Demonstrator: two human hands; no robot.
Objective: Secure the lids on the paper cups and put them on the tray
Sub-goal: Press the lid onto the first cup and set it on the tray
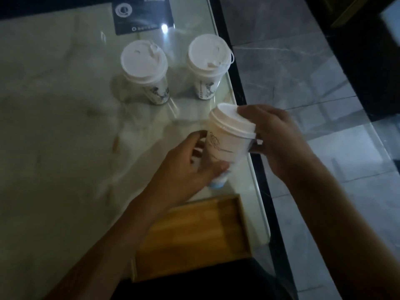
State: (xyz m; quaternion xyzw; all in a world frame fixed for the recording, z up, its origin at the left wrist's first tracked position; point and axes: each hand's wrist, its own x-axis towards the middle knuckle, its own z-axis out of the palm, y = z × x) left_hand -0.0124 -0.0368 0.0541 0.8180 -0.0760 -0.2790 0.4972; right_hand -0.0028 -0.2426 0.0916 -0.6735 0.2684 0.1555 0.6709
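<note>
Above the pale marble worktop (54, 126), we see a paper cup (223, 148) held tilted between two bare hands. Our left hand (184, 169) is wrapped around the cup's lower body, thumb across its front and fingers curled behind. Our right hand (275, 135) closes on the white lid (231, 122), fingers over its top and far rim. Beyond the hands, two more lidded cups (144, 68) (207, 61) stand upright on the worktop, side by side but apart. Just below the left hand and nearer to us lies the wooden tray (194, 234), close to the worktop's right edge, with nothing visible on its bare part.
</note>
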